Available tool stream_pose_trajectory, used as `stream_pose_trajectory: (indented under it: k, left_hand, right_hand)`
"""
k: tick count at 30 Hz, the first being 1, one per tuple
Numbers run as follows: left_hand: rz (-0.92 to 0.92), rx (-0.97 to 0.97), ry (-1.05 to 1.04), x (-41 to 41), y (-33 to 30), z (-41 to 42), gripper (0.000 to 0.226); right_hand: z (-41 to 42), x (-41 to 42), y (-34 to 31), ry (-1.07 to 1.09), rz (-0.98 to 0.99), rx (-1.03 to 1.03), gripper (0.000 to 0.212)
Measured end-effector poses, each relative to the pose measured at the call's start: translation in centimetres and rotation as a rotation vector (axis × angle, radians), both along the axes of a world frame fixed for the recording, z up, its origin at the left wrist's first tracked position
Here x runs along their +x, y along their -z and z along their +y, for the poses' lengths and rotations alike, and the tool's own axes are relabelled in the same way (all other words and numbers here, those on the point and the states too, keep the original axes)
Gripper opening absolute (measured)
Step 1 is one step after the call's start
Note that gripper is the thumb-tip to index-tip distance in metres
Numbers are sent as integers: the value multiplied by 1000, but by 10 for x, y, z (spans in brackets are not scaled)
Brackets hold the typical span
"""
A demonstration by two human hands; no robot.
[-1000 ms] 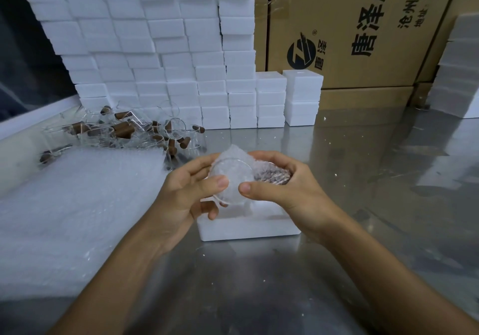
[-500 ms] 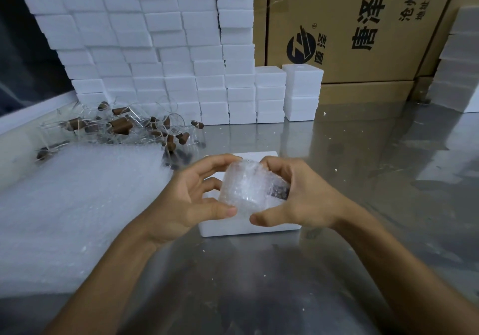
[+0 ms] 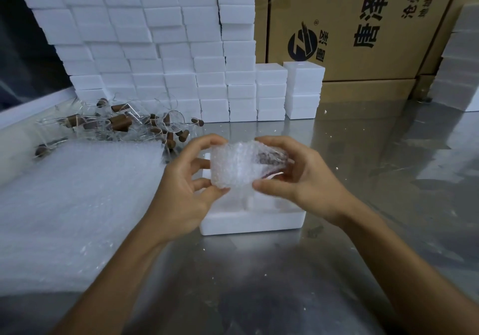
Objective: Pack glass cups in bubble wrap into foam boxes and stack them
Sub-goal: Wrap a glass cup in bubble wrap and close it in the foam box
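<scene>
Head camera, the only view, looked forward and down at a shiny metal table [image 3: 337, 270]. Two bare hands met at the centre of the picture, holding one glass cup [image 3: 269, 159] partly rolled in one piece of bubble wrap [image 3: 233, 168]. The left hand [image 3: 181, 189] pinched the wrapped end between its thumb below and its curled fingers above. The right hand [image 3: 303, 179] cupped the other end, thumb underneath and fingers curled over the top, where a dark patch of the cup showed through the wrap. The bundle was held in the air, just above one open foam box [image 3: 251, 220] that sat on the table directly under the hands.

To the left lay one broad pile of flat bubble wrap sheets [image 3: 72, 200]; how many sheets it held could not be told. Behind that pile, toward the back left, lay a loose heap of unwrapped glass cups [image 3: 124, 122] with brown stoppers; the clear glass overlapped too much to count them.

Along the back stood a tall wall of stacked foam boxes [image 3: 145, 49], far too many to count exactly. Beside it, to the right, were two shorter stacks, one [image 3: 270, 91] of four boxes and one [image 3: 303, 89] whose layers could not be told apart. Behind them stood large cardboard cartons [image 3: 363, 36] printed with a round logo and dark lettering. One more blurred stack of foam boxes [image 3: 458, 60] stood at the far right edge.
</scene>
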State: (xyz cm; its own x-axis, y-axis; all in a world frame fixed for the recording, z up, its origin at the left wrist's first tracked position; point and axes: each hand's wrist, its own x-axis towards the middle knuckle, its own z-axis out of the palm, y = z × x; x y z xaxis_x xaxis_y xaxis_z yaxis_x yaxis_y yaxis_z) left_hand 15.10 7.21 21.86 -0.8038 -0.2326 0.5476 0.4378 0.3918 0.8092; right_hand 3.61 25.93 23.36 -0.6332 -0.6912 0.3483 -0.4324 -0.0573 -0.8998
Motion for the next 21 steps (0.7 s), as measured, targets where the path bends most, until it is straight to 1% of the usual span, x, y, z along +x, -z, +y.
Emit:
stream_pose_trajectory:
  k: [3, 5, 6, 9, 14, 16, 19, 21]
  left_hand:
    - [37, -36, -84, -1, 4, 0, 63]
    - [39, -80, -136, -2, 9, 0, 64]
    - [41, -117, -162, -2, 11, 0, 65]
    - [58, -207, -209, -2, 15, -2, 71]
    - [72, -201, -234, -1, 15, -2, 76]
    - [72, -216, -239, -1, 15, -3, 75]
    - [64, -241, -247, -2, 15, -1, 73]
    - [78, -274, -254, -2, 15, 0, 72]
  right_hand:
    - [-1, -3, 0, 30, -177, -151, 40]
    - [-1, -5, 1, 77, -254, -203, 26]
    - [-2, -6, 1, 92, -276, -210, 23]
    - [-2, -5, 4, 102, -268, -195, 30]
    - [-4, -4, 5, 87, -242, -160, 37]
    - [-3, -4, 6, 96, -223, -145, 34]
    - [-3, -6, 7, 139, -209, -116, 21]
    - [-2, -8, 8, 159, -197, -80, 20]
